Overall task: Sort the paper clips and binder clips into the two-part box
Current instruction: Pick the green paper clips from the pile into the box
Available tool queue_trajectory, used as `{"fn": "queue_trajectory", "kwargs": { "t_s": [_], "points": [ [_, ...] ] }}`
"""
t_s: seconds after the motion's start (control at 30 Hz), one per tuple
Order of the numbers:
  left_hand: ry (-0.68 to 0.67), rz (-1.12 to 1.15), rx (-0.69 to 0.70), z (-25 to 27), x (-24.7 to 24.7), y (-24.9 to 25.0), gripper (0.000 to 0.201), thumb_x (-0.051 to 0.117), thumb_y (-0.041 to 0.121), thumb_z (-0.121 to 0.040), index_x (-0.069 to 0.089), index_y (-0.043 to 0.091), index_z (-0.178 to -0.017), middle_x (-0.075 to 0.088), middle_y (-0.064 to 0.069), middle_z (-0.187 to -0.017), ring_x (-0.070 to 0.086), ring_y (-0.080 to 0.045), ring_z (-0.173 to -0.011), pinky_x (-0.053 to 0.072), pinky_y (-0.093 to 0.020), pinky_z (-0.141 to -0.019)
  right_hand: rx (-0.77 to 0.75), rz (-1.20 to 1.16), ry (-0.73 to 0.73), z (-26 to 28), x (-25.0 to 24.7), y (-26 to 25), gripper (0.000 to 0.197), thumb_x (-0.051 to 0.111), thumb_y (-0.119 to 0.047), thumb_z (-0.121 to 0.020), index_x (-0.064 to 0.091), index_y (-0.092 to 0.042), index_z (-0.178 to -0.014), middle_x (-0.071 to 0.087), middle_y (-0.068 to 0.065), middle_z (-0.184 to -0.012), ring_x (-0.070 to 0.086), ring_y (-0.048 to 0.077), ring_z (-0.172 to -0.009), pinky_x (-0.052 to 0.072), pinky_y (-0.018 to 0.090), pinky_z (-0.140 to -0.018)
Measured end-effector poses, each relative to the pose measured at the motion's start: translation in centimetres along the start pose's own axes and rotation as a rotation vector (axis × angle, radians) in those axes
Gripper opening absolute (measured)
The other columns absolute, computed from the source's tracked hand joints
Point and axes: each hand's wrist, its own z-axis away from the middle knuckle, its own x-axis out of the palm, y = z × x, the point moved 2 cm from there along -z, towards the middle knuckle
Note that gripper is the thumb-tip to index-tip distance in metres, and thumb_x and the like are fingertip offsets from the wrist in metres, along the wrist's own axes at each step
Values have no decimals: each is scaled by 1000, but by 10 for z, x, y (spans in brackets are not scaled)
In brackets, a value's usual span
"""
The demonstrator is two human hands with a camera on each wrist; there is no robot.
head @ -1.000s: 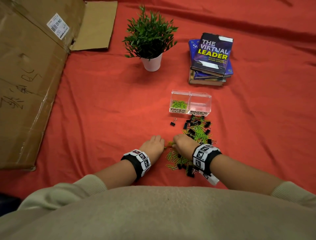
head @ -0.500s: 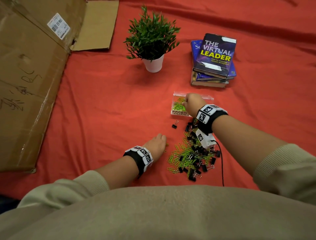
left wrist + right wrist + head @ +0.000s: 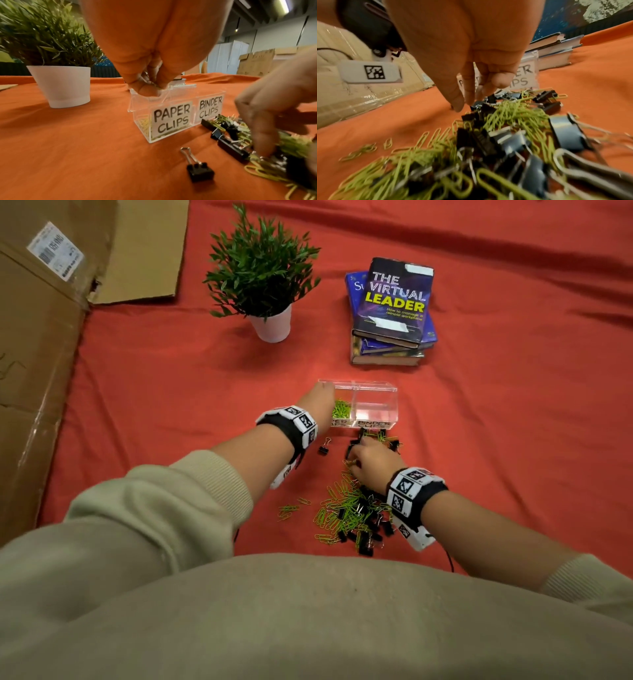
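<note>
Under the left hand (image 3: pixel 147 75) sits the box (image 3: pixel 375 405), its long axis running across the person, labels facing them, with the paper-clip half directly below the bunched fingertips (image 3: pixel 148 92) and the binder-clip half just right of them. Those fingertips pinch something small at the rim, probably paper clips (image 3: pixel 342 409) about to drop; what exactly they hold is too hidden to tell. The step in hand looks like a delivery into the paper-clip half. Nearer the body, the right hand (image 3: pixel 371 465) has its fingers curled down into the mixed pile (image 3: pixel 352 511), touching clips; whether it has grasped one I cannot tell. Next, the left fingers need only let go, then return to the pile. One stray binder clip (image 3: pixel 199 173) lies apart from the pile, handles pointing away from the person.
</note>
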Motion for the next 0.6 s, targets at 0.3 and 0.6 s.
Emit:
{"fn": "queue_trajectory", "kwargs": {
  "t_s": [0.3,0.6],
  "points": [
    [133,-42,56,12,3,-4,30,52,21,-95,51,5,-120,48,-14,-130,45,-30,-124,44,-44,-101,45,9,35,10,12,4,24,51,-13,-89,54,-8,-112,49,9,-112,52,28,-104,51,40,-79],
    [-249,-94,139,115,48,-61,32,62,21,-79,57,18,-110,53,-6,-111,56,-26,-105,48,-34,-88,-67,91,-56,16,31,-27,24,47,-10,-89,56,2,-108,50,14,-110,48,30,-108,49,42,-90]
  ]
}}
